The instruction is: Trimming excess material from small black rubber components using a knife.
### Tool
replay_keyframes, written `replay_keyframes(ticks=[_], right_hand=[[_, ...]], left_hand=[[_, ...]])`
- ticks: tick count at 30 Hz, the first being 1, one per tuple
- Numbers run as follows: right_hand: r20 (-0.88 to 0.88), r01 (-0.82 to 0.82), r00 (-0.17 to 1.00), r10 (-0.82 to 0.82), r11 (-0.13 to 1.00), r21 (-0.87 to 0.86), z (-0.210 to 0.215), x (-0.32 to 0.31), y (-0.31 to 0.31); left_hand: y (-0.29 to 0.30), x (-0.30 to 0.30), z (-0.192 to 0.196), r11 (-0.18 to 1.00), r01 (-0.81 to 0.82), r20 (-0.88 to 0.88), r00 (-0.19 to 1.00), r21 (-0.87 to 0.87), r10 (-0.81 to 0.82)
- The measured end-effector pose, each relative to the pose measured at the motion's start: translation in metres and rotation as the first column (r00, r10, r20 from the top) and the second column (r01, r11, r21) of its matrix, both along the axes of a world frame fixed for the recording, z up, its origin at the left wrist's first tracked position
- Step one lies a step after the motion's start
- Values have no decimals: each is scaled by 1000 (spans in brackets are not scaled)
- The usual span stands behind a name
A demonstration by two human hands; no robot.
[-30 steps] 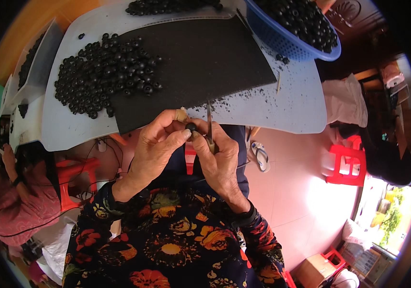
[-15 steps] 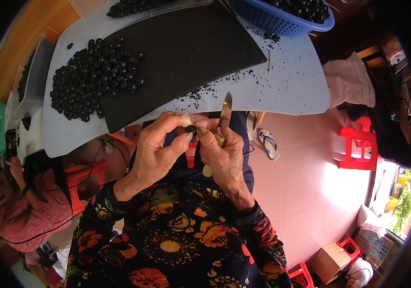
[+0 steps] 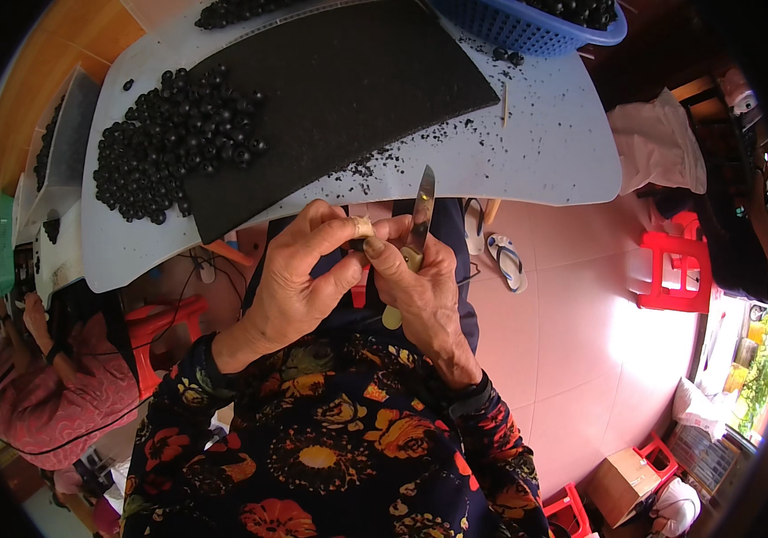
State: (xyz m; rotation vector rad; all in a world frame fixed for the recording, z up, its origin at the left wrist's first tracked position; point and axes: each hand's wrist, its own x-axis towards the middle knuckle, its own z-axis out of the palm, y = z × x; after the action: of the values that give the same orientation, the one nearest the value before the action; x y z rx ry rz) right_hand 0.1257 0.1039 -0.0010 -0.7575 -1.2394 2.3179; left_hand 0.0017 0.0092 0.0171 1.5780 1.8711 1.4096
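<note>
In front of my lap, my left hand and my right hand meet at the fingertips. A small black bead-like piece is pinched in my left fingers, mostly hidden by them. A pale wrap covers my left index fingertip. My right hand is closed around a small knife with a pale yellow-green handle, its blade pointing up and away from me. My right thumb presses close to the black piece. Beyond, a heap of similar round black pieces, some with holes, lies at the table's left.
A black mat covers part of the light blue table, with black crumbs along its near edge. A blue basket of black pieces stands at the far right. Red stools, sandals and another person are around.
The black piece has turned and slipped mostly behind my fingers. My hands have come closer together, and the knife blade stands slightly more upright. The view has shifted a little.
</note>
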Motion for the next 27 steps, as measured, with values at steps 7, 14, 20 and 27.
replay_keyframes(ticks=[7,14,20,27], right_hand=[[-32,-40,999,37,992,-123,-6,1,3],[-63,-38,998,28,985,-169,-16,5,5],[1,-37,999,37,997,-60,-10,4,4],[184,-97,983,19,898,429,-21,15,2]], left_hand=[[-1,1,-5,999,-27,87,996,-26,29],[-3,-1,-8,998,10,198,980,-67,4],[-4,2,-5,998,18,296,955,-61,1],[-4,-4,-14,993,83,592,806,-87,-16]])
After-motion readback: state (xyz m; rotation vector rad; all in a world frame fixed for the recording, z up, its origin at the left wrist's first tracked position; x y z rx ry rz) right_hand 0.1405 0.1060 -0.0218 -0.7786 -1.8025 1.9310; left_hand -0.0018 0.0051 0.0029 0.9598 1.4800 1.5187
